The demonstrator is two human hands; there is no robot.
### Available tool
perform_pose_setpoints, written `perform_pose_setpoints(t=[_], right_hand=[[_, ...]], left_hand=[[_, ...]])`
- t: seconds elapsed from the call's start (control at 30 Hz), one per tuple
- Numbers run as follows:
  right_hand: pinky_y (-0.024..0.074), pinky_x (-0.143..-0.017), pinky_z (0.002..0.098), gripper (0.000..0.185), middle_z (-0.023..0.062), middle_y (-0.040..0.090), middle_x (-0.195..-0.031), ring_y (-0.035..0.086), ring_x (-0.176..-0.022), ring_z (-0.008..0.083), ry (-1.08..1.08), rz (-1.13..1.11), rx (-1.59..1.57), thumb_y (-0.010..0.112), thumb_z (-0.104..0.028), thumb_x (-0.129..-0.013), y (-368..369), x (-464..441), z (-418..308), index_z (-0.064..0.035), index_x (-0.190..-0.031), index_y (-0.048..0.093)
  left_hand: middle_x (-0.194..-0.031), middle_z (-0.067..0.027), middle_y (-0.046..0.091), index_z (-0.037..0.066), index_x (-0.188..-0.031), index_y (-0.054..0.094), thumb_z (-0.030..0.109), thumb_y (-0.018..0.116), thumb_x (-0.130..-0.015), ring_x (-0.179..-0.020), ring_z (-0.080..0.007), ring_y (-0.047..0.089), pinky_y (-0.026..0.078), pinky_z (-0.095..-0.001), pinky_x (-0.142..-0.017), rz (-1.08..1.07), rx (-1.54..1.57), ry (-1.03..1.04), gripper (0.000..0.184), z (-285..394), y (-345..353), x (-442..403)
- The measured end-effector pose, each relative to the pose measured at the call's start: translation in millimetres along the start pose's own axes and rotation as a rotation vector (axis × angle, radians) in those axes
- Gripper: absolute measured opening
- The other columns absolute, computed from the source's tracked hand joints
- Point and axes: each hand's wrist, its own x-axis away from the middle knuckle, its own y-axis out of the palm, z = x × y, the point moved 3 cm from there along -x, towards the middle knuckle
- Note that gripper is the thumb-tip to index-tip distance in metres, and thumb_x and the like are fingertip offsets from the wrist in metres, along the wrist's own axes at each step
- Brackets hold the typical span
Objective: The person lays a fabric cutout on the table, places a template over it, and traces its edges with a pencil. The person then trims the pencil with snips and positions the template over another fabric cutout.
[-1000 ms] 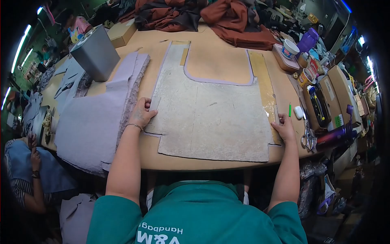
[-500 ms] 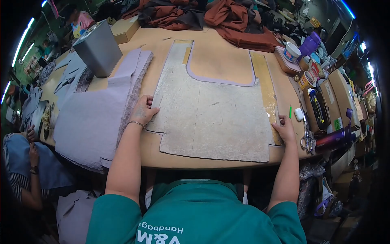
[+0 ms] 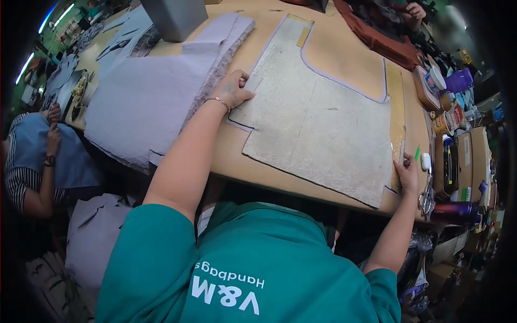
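A large worn grey pattern board (image 3: 328,129) with a U-shaped cutout lies flat on the table. Yellowish tape (image 3: 397,102) runs along its right arm, and a thin lavender edge of fabric shows around the cutout from underneath. My left hand (image 3: 232,90) pinches the board's left edge, thumb on top and fingers curled. At the lower right edge, my right hand (image 3: 406,171) grips the taped side between thumb and fingers. A stack of lavender fabric pieces (image 3: 145,97) with a fuzzy underside lies left of my left hand.
A grey metal block (image 3: 175,19) stands on the fabric side of the table (image 3: 226,153). Right of my right hand are a green pencil (image 3: 417,153), a white case (image 3: 426,161), scissors (image 3: 426,200) and a dark bottle (image 3: 455,211). A person in a blue apron (image 3: 81,161) sits at left.
The camera view has tilted, so the table and board appear rotated clockwise and higher. Both hands keep their places on the board's edges. Another person's hand now shows at the far right.
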Motion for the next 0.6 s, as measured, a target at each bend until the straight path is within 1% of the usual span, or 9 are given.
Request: perform_pose_setpoints(t=[0.1, 0.2, 0.3, 0.4, 0.47, 0.5, 0.53, 0.57, 0.6], right_hand=[[0.0403, -0.068, 0.0257, 0.045, 0.0103, 0.050, -0.084, 0.048, -0.074, 0.0149, 0.014, 0.006, 0.079, 0.065, -0.011, -0.067, -1.7, 2.6, -7.2, 0.0041, -0.105, 0.046], [0.0403, -0.068, 0.0255, 0.045, 0.0106, 0.050, -0.085, 0.048, -0.075, 0.0153, 0.051, -0.016, 0.045, 0.065, -0.011, -0.067, -0.7, 6.4, -15.5, 0.0045, -0.105, 0.045], [0.0401, -0.068, 0.0252, 0.045, 0.0100, 0.050, -0.083, 0.047, -0.074, 0.0149, 0.016, -0.015, 0.023, 0.065, -0.011, -0.068, -0.8, 5.5, -12.8, 0.0047, -0.105, 0.045], [0.0409, -0.070, 0.0261, 0.046, 0.0135, 0.051, -0.088, 0.049, -0.079, 0.0158, 0.047, -0.015, 0.071, 0.065, -0.011, -0.068, -0.8, 6.5, -15.8, 0.0056, -0.105, 0.045], [0.0418, -0.073, 0.0294, 0.049, 0.0189, 0.052, -0.095, 0.052, -0.086, 0.0207, 0.075, -0.063, -0.021, 0.066, -0.013, -0.066, 0.9, 7.1, -19.3, 0.0065, -0.106, 0.044], [0.0418, -0.077, 0.0334, 0.052, 0.0222, 0.051, -0.101, 0.052, -0.092, 0.0261, -0.002, 0.010, 0.085, 0.067, -0.016, -0.065, -0.1, -0.1, -2.9, 0.0071, -0.106, 0.045], [0.0413, -0.079, 0.0349, 0.053, 0.0216, 0.051, -0.101, 0.052, -0.093, 0.0287, 0.005, 0.007, 0.097, 0.068, -0.018, -0.064, -0.2, -3.8, 3.7, 0.0070, -0.105, 0.046], [0.0415, -0.079, 0.0348, 0.053, 0.0215, 0.051, -0.101, 0.051, -0.094, 0.0290, -0.017, 0.039, 0.137, 0.069, -0.019, -0.064, -0.3, -1.8, 0.3, 0.0071, -0.104, 0.047], [0.0417, -0.079, 0.0347, 0.053, 0.0216, 0.052, -0.100, 0.052, -0.094, 0.0292, -0.003, 0.063, 0.163, 0.069, -0.020, -0.064, -1.1, 6.1, -13.5, 0.0070, -0.104, 0.047]], left_hand=[[-0.082, -0.0057, 0.052, 0.005, -0.100, 0.051, 0.021, 0.070, -0.059, -0.078, -0.0164, 0.050, 0.040, -0.0257, -0.071, -0.029, 0.022, -0.029, 0.048, -0.1, 1.7, -2.4], [-0.083, -0.0061, 0.052, 0.006, -0.101, 0.051, 0.021, 0.070, -0.059, -0.079, -0.0165, 0.050, 0.040, -0.0257, -0.072, -0.052, 0.013, -0.049, 0.049, 3.4, -1.1, 0.1], [-0.083, -0.0065, 0.052, 0.007, -0.102, 0.051, 0.021, 0.070, -0.059, -0.079, -0.0168, 0.050, 0.040, -0.0262, -0.072, -0.037, -0.003, -0.038, 0.049, 5.6, -1.1, -0.1], [-0.083, -0.0070, 0.052, 0.007, -0.102, 0.050, 0.022, 0.069, -0.059, -0.079, -0.0177, 0.050, 0.040, -0.0266, -0.072, -0.018, -0.022, -0.041, 0.049, 1.2, -0.2, 0.6], [-0.084, -0.0073, 0.052, 0.008, -0.102, 0.051, 0.022, 0.068, -0.060, -0.080, -0.0182, 0.050, 0.040, -0.0269, -0.072, -0.028, -0.044, -0.029, 0.048, 2.9, -0.3, 0.0], [-0.085, -0.0076, 0.052, 0.008, -0.104, 0.049, 0.022, 0.068, -0.060, -0.079, -0.0185, 0.050, 0.041, -0.0276, -0.073, -0.039, -0.045, -0.025, 0.049, 0.8, 1.3, -1.3], [-0.086, -0.0077, 0.053, 0.008, -0.105, 0.048, 0.021, 0.068, -0.060, -0.078, -0.0172, 0.051, 0.042, -0.0278, -0.071, -0.031, -0.026, -0.044, 0.051, -2.5, 3.2, -2.2], [-0.085, -0.0077, 0.053, 0.008, -0.107, 0.047, 0.020, 0.068, -0.061, -0.077, -0.0161, 0.051, 0.043, -0.0273, -0.068, -0.048, 0.047, -0.060, 0.051, -11.8, 8.3, -6.7], [-0.084, -0.0071, 0.052, 0.008, -0.106, 0.047, 0.018, 0.067, -0.062, -0.075, -0.0154, 0.050, 0.043, -0.0269, -0.066, -0.054, 0.009, -0.055, 0.050, -6.6, 6.8, -6.0]])
